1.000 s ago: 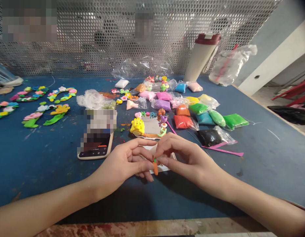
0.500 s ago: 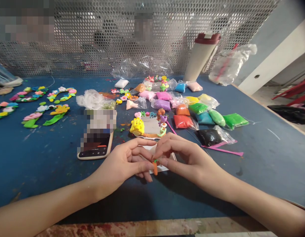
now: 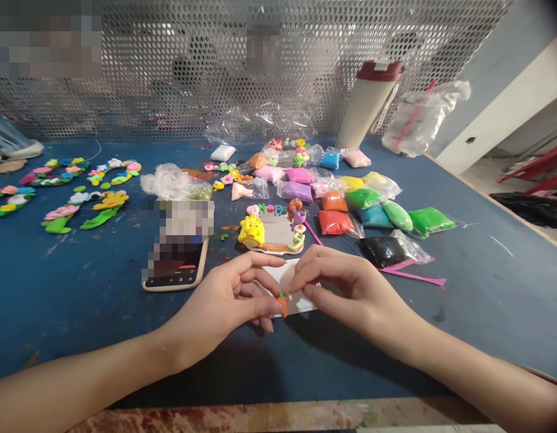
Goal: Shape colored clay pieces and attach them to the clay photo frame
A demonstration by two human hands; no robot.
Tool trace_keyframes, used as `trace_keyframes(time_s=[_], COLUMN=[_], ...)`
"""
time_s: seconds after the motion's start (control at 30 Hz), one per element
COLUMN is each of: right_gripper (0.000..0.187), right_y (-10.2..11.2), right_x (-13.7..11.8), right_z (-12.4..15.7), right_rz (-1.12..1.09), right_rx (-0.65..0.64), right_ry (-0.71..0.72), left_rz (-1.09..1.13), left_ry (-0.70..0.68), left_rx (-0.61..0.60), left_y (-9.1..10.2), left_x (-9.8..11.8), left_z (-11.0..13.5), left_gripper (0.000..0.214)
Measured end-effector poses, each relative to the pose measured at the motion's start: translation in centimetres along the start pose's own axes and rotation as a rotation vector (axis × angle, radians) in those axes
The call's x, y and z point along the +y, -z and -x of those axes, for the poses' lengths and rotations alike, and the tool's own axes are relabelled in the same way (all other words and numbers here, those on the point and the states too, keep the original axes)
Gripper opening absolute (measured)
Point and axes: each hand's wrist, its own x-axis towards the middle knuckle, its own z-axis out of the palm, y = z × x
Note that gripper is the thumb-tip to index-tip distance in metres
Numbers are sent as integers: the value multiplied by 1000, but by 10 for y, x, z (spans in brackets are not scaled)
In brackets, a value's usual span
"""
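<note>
A small orange clay carrot (image 3: 283,306) with a green top is pinched between the thumb and fingers of my left hand (image 3: 231,296). Just right of it, my right hand (image 3: 353,287) has its thumb and fingertips closed together, a little apart from the carrot; whether anything tiny is in them cannot be seen. Under both hands lies a white card (image 3: 285,275), partly covered by the fingers. Beyond it sits a small frame (image 3: 278,230) trimmed with clay figures, among them a yellow one (image 3: 252,231) at its left.
A phone (image 3: 179,264) lies to the left, with clay-decorated pieces (image 3: 102,207) farther out. Several bags of coloured clay (image 3: 336,222), a black clay bag (image 3: 381,250) and pink plastic tools (image 3: 416,276) are to the right. A tumbler (image 3: 366,108) stands by the perforated metal screen (image 3: 170,78).
My right hand has drawn slightly right, its fingertips leaving the carrot's green top. My left hand keeps hold of the carrot, which is turned a little. More of the white card shows.
</note>
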Motion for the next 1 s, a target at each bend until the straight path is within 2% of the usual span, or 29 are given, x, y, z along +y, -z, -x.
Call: trace_keyframes(time_s=[0.67, 1.0], right_gripper=[27, 25], right_y=[-1, -1], right_x=[-3, -3], right_z=[1, 1], right_rz=[54, 66], right_rx=[25, -3], right_ry=[24, 42], left_rz=[-7, -8], left_ry=[12, 18], left_rx=[4, 8], left_y=[-1, -1], left_x=[1, 1], left_z=[0, -1], left_gripper=[38, 38])
